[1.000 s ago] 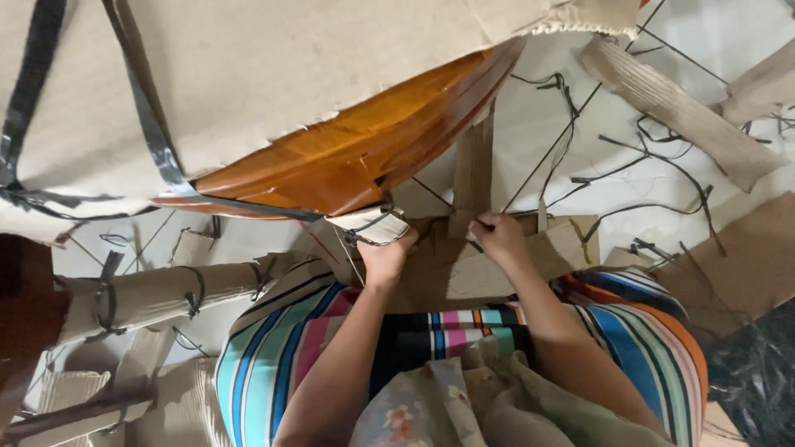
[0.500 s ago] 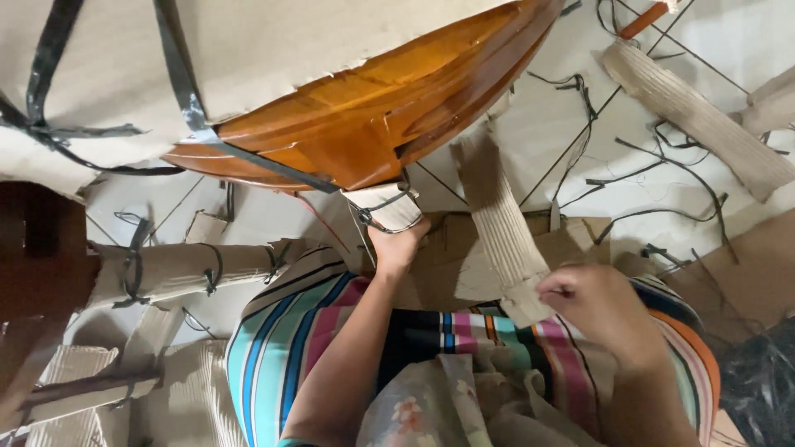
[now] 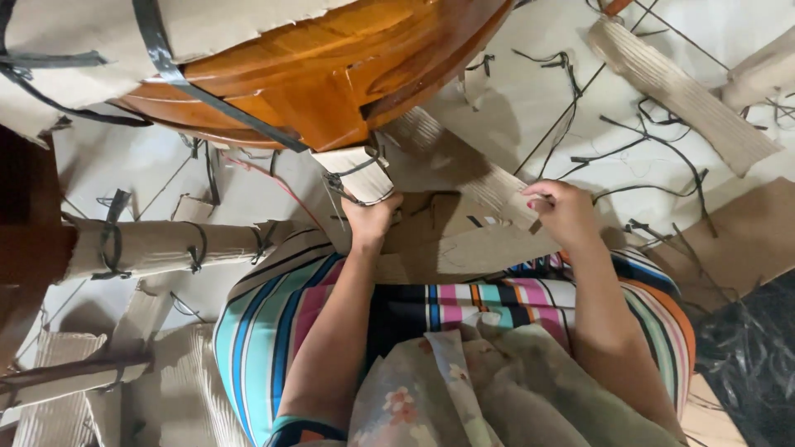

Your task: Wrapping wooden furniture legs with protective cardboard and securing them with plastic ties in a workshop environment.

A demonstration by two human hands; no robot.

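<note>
2 hands [image 3: 370,217] [image 3: 566,211] grip cardboard strip [image 3: 464,170].

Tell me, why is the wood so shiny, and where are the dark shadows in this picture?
Head view: the polished wooden furniture piece catches the light, giving bright glare streaks along its curved edge. It casts a soft shadow on the floor and on the corrugated cardboard strip held by the right hand. The left hand looks sharp; the bottom-right corner is dim.

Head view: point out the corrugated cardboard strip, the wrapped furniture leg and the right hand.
corrugated cardboard strip [image 3: 464,170], head view, ribbed middle.
wrapped furniture leg [image 3: 358,172], head view, cardboard-covered end.
right hand [image 3: 566,211], head view, back of hand.
</note>
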